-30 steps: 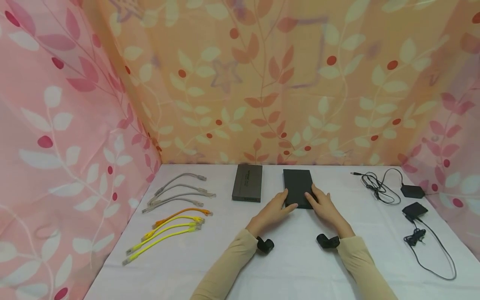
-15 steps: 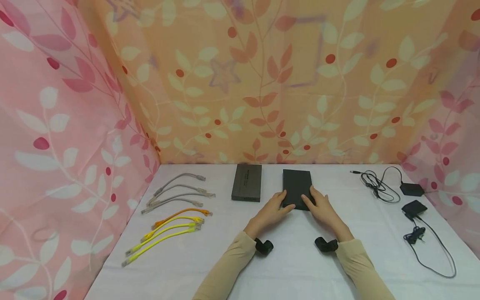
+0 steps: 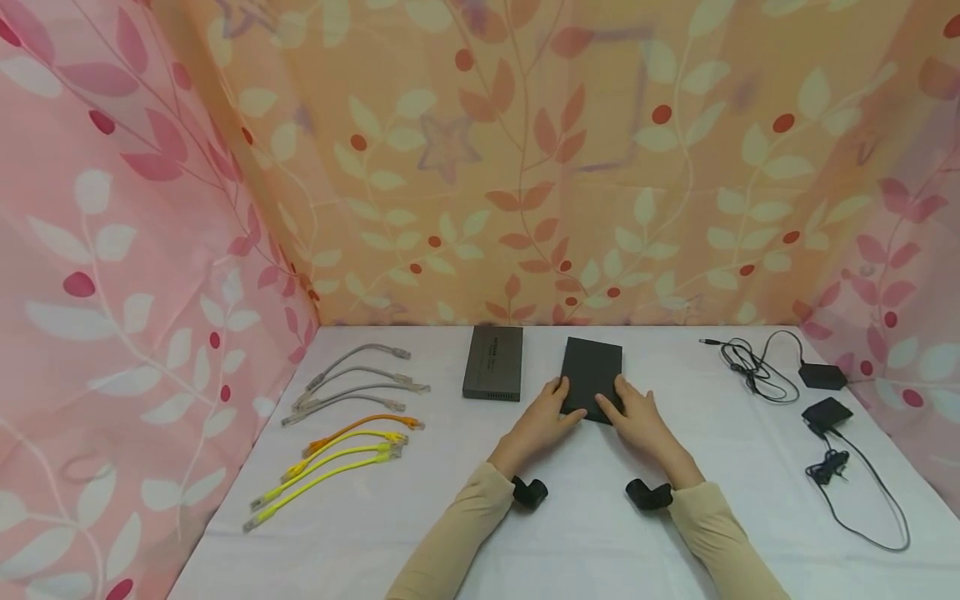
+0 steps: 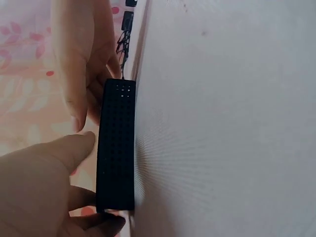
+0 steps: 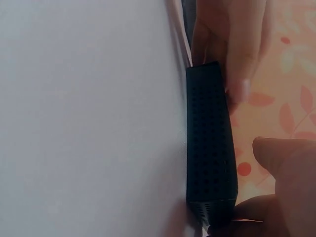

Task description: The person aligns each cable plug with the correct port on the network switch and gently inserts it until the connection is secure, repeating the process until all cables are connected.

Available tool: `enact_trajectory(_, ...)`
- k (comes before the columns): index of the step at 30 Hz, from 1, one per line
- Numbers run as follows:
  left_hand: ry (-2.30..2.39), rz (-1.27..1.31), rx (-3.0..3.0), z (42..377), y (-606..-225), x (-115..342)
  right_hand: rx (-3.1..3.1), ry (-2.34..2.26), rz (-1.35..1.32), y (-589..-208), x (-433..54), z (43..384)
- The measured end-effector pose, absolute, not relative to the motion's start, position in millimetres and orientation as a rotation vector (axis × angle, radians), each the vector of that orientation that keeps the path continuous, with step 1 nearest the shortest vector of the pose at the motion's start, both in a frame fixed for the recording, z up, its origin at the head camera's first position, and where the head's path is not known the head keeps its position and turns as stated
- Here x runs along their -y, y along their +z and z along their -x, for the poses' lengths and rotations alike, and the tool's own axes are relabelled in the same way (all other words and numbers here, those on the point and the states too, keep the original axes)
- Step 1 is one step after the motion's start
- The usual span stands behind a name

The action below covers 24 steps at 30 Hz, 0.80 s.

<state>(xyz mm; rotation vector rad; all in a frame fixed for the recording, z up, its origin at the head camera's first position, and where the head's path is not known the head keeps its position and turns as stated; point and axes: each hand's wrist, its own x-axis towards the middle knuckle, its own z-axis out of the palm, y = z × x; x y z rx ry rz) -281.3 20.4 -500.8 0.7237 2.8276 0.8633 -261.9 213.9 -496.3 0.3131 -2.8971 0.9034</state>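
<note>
A flat black network switch (image 3: 592, 367) lies on the table in front of me, turned slightly askew. My left hand (image 3: 536, 422) holds its left side, thumb over the near left corner and fingers along the edge. On the opposite side my right hand (image 3: 643, 419) grips it, with the thumb on the top face and the fingers down the right edge. Both wrist views show the near side of the switch (image 4: 117, 148), pierced by rows of vent holes, standing low against the white cloth. The fingers under and behind it are partly hidden.
Left of the black switch lies a grey switch (image 3: 492, 363). Farther left are several grey network cables (image 3: 360, 387), an orange one (image 3: 360, 429) and yellow ones (image 3: 330, 479). Two black power adapters (image 3: 822, 376) with cords lie at right. Patterned curtains (image 3: 420, 167) surround the white table (image 3: 585, 542).
The black switch has turned slightly clockwise, its near end shifting left. Both hands have moved a little to the left with it, keeping their hold.
</note>
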Motion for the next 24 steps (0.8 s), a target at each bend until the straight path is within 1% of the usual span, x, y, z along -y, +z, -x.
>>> enact_trajectory(4, 0.686, -0.757, -2.928, 280, -502, -23, 2.900, 0.868, -0.317, -492, -208, 257)
enact_trajectory(13, 0.504, -0.754, -3.002, 276, -500, -25, 2.932, 0.726, -0.295, -485, -196, 251)
enact_trajectory(19, 0.307, -0.803, -3.042, 275, -500, -27, 3.008, 0.544, -0.293, -479, -187, 246)
enact_trajectory(24, 0.255, -0.867, -3.065, 274, -502, -29, 3.015, 0.491, -0.285, -476, -178, 242)
